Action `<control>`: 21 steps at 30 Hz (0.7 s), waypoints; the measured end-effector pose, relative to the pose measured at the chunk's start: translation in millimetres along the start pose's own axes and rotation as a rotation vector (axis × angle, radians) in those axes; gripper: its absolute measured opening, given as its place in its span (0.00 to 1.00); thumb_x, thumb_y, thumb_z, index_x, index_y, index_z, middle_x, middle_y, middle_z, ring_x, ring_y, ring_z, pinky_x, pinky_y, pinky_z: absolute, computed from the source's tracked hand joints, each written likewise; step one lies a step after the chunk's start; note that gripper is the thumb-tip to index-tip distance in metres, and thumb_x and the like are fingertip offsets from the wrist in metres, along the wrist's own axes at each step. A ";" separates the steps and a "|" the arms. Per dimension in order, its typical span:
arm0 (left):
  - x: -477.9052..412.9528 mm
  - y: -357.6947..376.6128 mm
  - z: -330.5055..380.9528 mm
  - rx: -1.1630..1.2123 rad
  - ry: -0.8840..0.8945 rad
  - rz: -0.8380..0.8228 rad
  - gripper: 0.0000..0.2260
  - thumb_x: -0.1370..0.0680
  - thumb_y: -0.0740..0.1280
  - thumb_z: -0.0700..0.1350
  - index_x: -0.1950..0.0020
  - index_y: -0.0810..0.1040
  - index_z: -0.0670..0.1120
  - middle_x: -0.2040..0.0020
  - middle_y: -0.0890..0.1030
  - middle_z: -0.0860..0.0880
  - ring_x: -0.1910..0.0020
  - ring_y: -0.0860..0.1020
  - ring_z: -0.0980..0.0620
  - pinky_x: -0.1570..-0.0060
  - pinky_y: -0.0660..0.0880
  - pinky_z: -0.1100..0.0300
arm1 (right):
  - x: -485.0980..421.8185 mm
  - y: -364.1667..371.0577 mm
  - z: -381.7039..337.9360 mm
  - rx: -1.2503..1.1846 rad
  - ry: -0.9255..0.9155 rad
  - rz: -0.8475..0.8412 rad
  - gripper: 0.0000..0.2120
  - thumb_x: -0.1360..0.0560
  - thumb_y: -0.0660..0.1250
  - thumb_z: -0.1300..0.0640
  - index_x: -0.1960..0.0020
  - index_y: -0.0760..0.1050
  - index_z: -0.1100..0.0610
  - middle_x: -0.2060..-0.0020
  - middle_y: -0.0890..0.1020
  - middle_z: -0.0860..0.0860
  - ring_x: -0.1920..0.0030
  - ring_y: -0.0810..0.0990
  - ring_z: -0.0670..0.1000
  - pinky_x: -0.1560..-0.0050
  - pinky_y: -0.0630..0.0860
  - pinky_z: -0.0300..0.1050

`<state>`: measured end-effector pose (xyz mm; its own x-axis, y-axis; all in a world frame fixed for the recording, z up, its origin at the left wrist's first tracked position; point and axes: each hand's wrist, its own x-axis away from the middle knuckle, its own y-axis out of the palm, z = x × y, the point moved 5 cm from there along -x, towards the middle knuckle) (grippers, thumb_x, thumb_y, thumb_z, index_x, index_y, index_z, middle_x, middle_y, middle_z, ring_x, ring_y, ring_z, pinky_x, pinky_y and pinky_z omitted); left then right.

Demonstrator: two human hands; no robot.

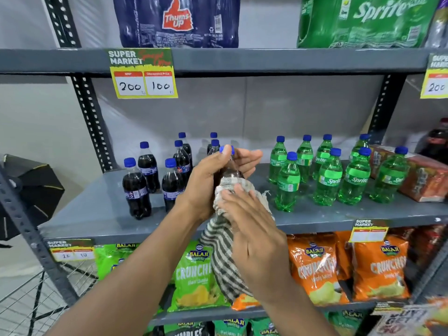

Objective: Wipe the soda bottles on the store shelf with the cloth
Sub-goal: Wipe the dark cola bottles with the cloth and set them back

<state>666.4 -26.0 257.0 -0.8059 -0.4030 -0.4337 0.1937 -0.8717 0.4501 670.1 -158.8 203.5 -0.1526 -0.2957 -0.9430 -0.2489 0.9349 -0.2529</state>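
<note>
While the left hand (208,180) clamps the neck and shoulder of a cola bottle (229,172), thumb up by the blue cap, the right hand (252,229) presses the cloth (225,241) around the body below it. The bottle is held off the shelf (97,209), between the two hands, tilted toward the person. Judgement: full and capped, so moderately heavy; smooth plastic, likely slippery; walls give slightly under pressure, not fragile. The neck grip is the sound hold. The cloth is soft and limp, its tail hanging below the right hand. Other cola bottles (135,187) stand left of the left hand; green bottles (327,178) stand right of both hands.
</note>
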 end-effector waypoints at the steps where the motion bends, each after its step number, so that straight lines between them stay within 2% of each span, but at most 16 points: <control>1: -0.4 -0.1 3.6 0.007 0.007 0.001 0.19 0.16 0.57 0.49 0.49 0.85 0.41 0.39 0.83 0.36 0.33 0.77 0.39 0.32 0.73 0.49 | 4.9 -1.0 0.0 -0.012 0.010 -0.001 0.17 0.20 0.60 0.68 0.35 0.80 0.63 0.34 0.80 0.51 0.28 0.77 0.51 0.26 0.72 0.52; 3: -0.4 -1.9 8.8 0.033 0.012 0.007 0.18 0.17 0.58 0.50 0.50 0.84 0.40 0.39 0.82 0.35 0.33 0.77 0.39 0.33 0.73 0.49 | 19.1 1.0 -3.8 -0.025 0.010 -0.010 0.16 0.19 0.61 0.67 0.35 0.80 0.62 0.33 0.79 0.50 0.27 0.76 0.50 0.25 0.71 0.51; 6: 0.3 -3.9 9.6 0.036 0.006 -0.001 0.19 0.17 0.57 0.50 0.51 0.84 0.41 0.40 0.83 0.36 0.34 0.78 0.40 0.34 0.74 0.50 | 24.3 8.6 -14.8 -0.012 -0.033 -0.034 0.16 0.14 0.56 0.62 0.37 0.82 0.62 0.34 0.80 0.50 0.27 0.75 0.50 0.24 0.70 0.52; 9: 2.9 -3.9 4.9 -0.033 -0.008 -0.026 0.20 0.17 0.56 0.49 0.49 0.85 0.42 0.39 0.83 0.37 0.33 0.78 0.40 0.32 0.73 0.49 | 3.7 10.2 -12.2 -0.006 -0.026 0.022 0.15 0.19 0.61 0.69 0.36 0.81 0.63 0.35 0.79 0.49 0.27 0.76 0.50 0.25 0.71 0.54; 11: 4.6 -4.8 1.7 -0.053 -0.007 -0.015 0.19 0.17 0.57 0.50 0.48 0.84 0.41 0.37 0.82 0.36 0.33 0.77 0.39 0.30 0.71 0.47 | -6.5 9.2 -4.7 -0.038 0.016 0.054 0.18 0.23 0.65 0.76 0.36 0.81 0.64 0.35 0.80 0.50 0.28 0.76 0.51 0.27 0.72 0.55; 13: 4.6 -6.9 2.6 -0.009 0.004 0.011 0.18 0.17 0.58 0.51 0.50 0.83 0.41 0.36 0.80 0.34 0.32 0.77 0.38 0.31 0.71 0.47 | -3.7 8.9 -0.1 -0.063 0.050 0.053 0.21 0.26 0.68 0.78 0.35 0.80 0.64 0.34 0.80 0.52 0.28 0.77 0.51 0.26 0.72 0.54; 18: -7.0 -18.2 17.8 0.014 0.058 0.013 0.16 0.17 0.58 0.50 0.52 0.80 0.42 0.37 0.81 0.35 0.33 0.77 0.39 0.35 0.75 0.50 | 36.3 15.9 1.8 -0.031 0.025 -0.099 0.16 0.22 0.65 0.71 0.37 0.82 0.62 0.35 0.83 0.53 0.29 0.77 0.49 0.25 0.71 0.51; 21: -16.9 -26.8 19.9 -0.085 0.065 -0.008 0.15 0.16 0.57 0.49 0.52 0.79 0.43 0.38 0.82 0.37 0.33 0.77 0.41 0.36 0.75 0.51 | 46.9 15.1 7.0 -0.065 0.094 -0.137 0.20 0.25 0.68 0.74 0.37 0.82 0.61 0.36 0.83 0.51 0.29 0.77 0.46 0.26 0.72 0.48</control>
<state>663.7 9.7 267.7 -0.7700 -0.4112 -0.4879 0.2370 -0.8942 0.3797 665.9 -157.2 153.9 -0.2014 -0.4395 -0.8754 -0.3347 0.8708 -0.3602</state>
